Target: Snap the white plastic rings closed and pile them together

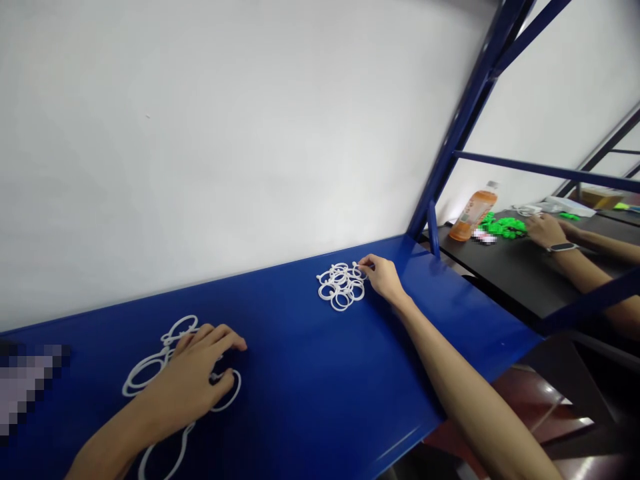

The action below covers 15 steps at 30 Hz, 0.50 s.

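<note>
Several larger white plastic rings (145,375) with small knobs lie spread on the blue tabletop at the left. Over them is my left hand (200,373), palm down, thumb and fingers apart, hiding part of the rings. One ring (239,393) shows just beyond its thumb. Farther right, near the wall, sits a heap of smaller white rings (341,287), overlapping one another. At the heap's right edge my right hand (380,273) pinches one white ring between thumb and fingertips. Its other fingers are curled.
A white wall (250,133) rises behind the blue table (285,373). A blue metal frame (450,143) stands at its right end. Beyond it, another person's hands (547,230) work at a black table (500,273) with green pieces (507,228) and an orange bottle (473,213).
</note>
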Available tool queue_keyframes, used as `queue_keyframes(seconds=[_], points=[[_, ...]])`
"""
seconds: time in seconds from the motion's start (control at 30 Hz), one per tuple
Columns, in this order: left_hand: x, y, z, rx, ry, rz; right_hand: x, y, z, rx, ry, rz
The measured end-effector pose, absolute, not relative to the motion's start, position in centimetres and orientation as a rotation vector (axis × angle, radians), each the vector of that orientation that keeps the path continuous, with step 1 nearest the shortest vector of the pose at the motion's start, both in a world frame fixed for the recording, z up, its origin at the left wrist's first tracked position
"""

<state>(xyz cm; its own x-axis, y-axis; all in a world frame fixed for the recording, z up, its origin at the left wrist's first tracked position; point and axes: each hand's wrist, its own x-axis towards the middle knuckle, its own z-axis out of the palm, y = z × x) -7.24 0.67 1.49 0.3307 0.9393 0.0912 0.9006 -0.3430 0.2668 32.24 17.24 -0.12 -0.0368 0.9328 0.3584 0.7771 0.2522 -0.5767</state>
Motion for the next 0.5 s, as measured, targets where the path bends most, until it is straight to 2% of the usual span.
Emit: queue_keyframes(seconds=[0.33,0.5], points=[[-5.1,0.5,1.7,2.4,1.58,0.292,31.9,17.2,-0.1,-1.641,-1.913,0.303],[-3.9,0.9,1.7,2.335,1.66,0.462,31.6,17.3,0.0,-1.706,-1.909,0.257]])
